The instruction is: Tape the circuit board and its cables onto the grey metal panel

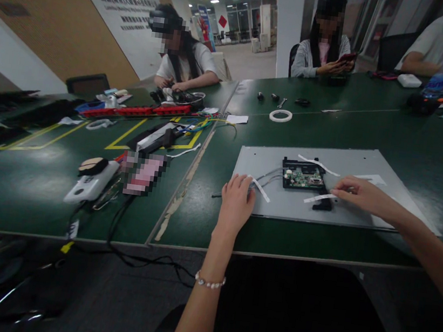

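A green circuit board (303,178) sits in a black plastic frame (284,183) on a light grey panel (270,164). Thin grey cables (269,177) run from the frame's left side and pass beneath my left hand (237,201). That hand's bent fingers close over the cables at the panel's left edge, and a dark cable end (216,196) pokes out beyond it. A white tape strip (261,189) lies against its fingertips. My right hand (359,194) pinches the end of another white tape strip (317,198), right of the frame. A third strip (319,164) crosses the frame's top.
A tape roll (280,116) and a small wrench (282,102) lie farther back. To the left are a white device (92,181), a phone-like slab (144,175), cables and a red power strip (139,111). Several people sit around the green table (197,223).
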A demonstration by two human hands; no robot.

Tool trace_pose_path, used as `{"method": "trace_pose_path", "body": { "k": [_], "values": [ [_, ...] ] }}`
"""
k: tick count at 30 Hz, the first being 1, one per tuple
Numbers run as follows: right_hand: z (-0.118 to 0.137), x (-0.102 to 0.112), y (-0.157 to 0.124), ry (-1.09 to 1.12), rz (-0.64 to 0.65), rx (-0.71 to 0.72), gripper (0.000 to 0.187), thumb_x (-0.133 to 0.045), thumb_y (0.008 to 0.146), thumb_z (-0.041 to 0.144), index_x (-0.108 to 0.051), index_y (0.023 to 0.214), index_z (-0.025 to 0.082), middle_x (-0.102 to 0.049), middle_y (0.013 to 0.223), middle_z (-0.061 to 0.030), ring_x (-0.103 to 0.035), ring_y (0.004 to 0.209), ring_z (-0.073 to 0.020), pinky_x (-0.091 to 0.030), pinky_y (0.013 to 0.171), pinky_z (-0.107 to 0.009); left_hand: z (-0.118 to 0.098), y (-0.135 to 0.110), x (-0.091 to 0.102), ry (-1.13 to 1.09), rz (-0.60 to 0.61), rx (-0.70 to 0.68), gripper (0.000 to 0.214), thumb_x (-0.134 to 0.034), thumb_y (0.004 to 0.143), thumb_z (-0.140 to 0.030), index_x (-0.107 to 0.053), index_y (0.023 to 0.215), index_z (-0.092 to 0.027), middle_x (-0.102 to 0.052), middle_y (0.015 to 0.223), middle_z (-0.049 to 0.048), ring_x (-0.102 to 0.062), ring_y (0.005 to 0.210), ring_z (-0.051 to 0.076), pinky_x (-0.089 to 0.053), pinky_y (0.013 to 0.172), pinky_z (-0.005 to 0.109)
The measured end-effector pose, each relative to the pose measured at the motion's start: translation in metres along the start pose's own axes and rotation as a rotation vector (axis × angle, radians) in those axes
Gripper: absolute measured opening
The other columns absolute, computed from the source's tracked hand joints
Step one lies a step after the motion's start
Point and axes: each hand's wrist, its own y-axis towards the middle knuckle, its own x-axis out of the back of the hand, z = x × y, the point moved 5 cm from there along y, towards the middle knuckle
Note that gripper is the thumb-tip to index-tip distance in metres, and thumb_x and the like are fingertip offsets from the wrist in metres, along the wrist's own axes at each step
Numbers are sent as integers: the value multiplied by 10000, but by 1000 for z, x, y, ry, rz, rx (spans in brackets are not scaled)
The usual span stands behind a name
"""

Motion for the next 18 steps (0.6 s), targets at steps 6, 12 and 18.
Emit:
{"method": "trace_pose_path", "body": {
  "k": [6, 12, 18],
  "values": [
    [5, 9, -12, 48, -87, -56, 475, -430, 877, 598, -621, 879, 163, -617, 885, -67, -550, 799, -162, -427, 755, -293, -1, -1, 0, -1, 13, -7, 338, -445, 922, -196, -509, 1254, -194, -532, 1352, 107, -401, 1340, 268, -331, 1094, 521],
    [-33, 34, -28, 178, -316, -271, 402, -492, 854, 548, -575, 885, 155, -600, 789, -79, -525, 708, -143, -406, 716, -270, -2, 0, 1, -15, 2, 5, 336, -466, 912, -189, -521, 1243, -203, -528, 1355, 107, -409, 1332, 270, -340, 1088, 523],
    [-80, 70, -63, -154, -523, -456, 324, -547, 848, 364, -558, 1134, 212, -653, 898, -53, -571, 791, -157, -365, 733, -281, -12, 2, 10, -76, -53, -105, 333, -485, 916, -201, -528, 1246, -179, -556, 1261, 111, -502, 1212, 226, -393, 1058, 406]
  ]
}}
